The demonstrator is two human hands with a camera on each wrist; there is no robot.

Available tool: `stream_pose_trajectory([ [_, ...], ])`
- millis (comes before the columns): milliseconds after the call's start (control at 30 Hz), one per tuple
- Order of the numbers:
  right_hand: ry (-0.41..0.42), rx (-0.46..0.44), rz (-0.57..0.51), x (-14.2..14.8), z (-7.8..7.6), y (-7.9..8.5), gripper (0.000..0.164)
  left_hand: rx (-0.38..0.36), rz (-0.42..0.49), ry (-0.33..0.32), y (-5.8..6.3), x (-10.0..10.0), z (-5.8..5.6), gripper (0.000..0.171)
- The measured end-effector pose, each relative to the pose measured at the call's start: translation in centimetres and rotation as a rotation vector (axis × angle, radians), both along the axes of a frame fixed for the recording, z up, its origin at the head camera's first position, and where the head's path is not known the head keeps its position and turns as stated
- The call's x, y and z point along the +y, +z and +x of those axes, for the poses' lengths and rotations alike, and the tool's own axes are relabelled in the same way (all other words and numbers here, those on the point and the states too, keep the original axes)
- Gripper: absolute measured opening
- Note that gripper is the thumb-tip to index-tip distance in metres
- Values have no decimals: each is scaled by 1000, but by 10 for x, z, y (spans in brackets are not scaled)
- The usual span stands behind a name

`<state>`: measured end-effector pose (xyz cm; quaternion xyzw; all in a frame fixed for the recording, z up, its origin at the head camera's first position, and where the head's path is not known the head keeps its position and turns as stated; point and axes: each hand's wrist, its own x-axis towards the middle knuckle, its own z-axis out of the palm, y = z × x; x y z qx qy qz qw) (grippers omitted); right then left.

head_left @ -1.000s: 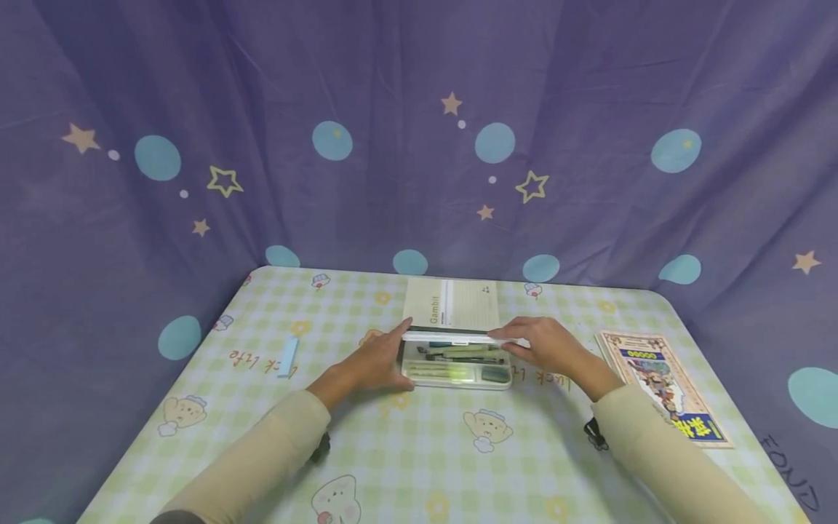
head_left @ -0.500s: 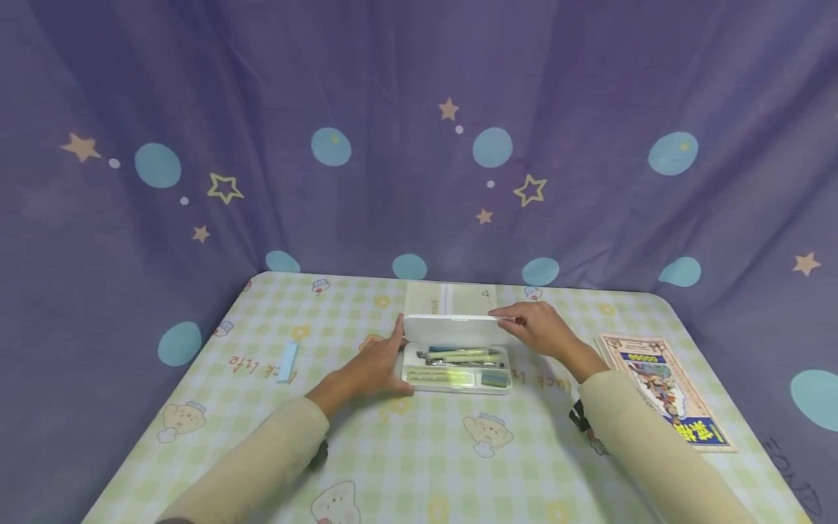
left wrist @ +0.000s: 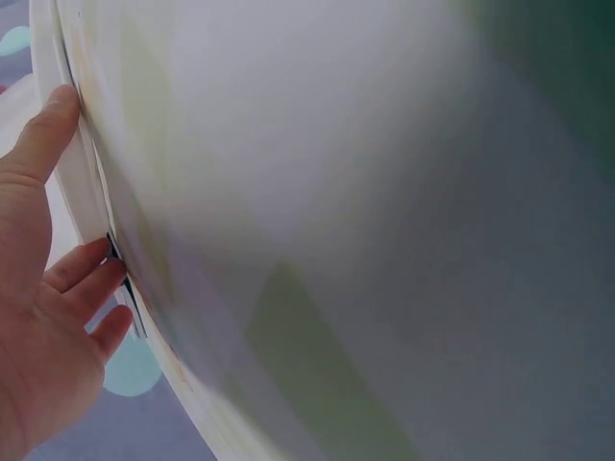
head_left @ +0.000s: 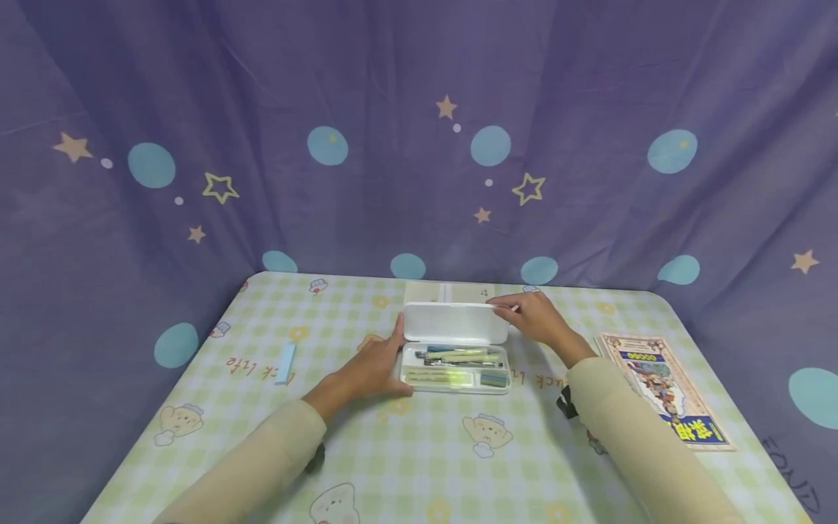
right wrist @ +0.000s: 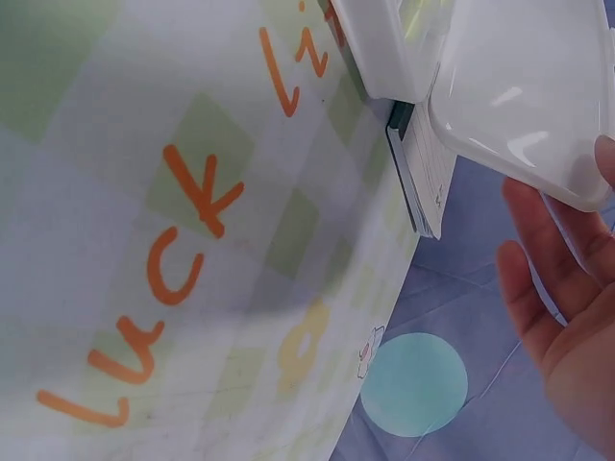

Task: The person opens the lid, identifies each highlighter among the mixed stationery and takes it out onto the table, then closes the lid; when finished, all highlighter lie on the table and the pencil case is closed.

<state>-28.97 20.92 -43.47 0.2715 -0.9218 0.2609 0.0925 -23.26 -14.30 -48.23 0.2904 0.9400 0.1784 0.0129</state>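
A white pencil case (head_left: 414,358) sits in the middle of the table with its lid (head_left: 456,324) tilted up and back. Several pens (head_left: 461,355) lie in its rear compartment; yellow-green sticks (head_left: 435,375) and a small dark greenish block (head_left: 494,380) fill the front one. My left hand (head_left: 374,367) holds the case's left end, thumb toward the front and fingers toward the back. With thumb and fingertips, my right hand (head_left: 540,320) pinches the lid's upper right corner; the right wrist view shows the thumb on the lid's inner face (right wrist: 524,86) and fingers behind it.
Behind the case lies a cream notebook (head_left: 425,292), partly hidden by the lid. A light blue strip (head_left: 286,363) is on the left. Booklets with a colourful cover (head_left: 661,389) lie at the right, beside my right forearm. A purple curtain (head_left: 419,87) hangs beyond the table.
The pencil case lid has swung up and back from a low, nearly level angle, my right hand moving with it and exposing the contents. My left hand has stayed at the case's left end.
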Motion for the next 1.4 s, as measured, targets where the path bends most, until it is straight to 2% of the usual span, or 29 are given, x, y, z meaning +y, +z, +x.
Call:
stream_pose_trajectory([
  [233,-40,-49,-33,-4,-6,-1,27,42,-30,-4,5,0,0,143],
  [467,-76,-83,-58,-1,-7,-6,27,3,-42,-15,6,3,-3,142],
  [600,-66,-99,-63,0,-6,-8,28,-11,-63,-3,4,2,-3,143],
  [800,-46,-52,-42,4,-5,-7,27,-36,-53,7,5,2,-2,143],
  [1067,-50,-43,-2,15,0,1,30,-45,-40,-3,10,2,1,141],
  [1233,-60,-7,10,23,4,1,30,-46,-34,-7,9,2,0,142],
  [1400,-31,-5,-9,25,10,2,28,-27,-46,-8,6,3,-3,143],
])
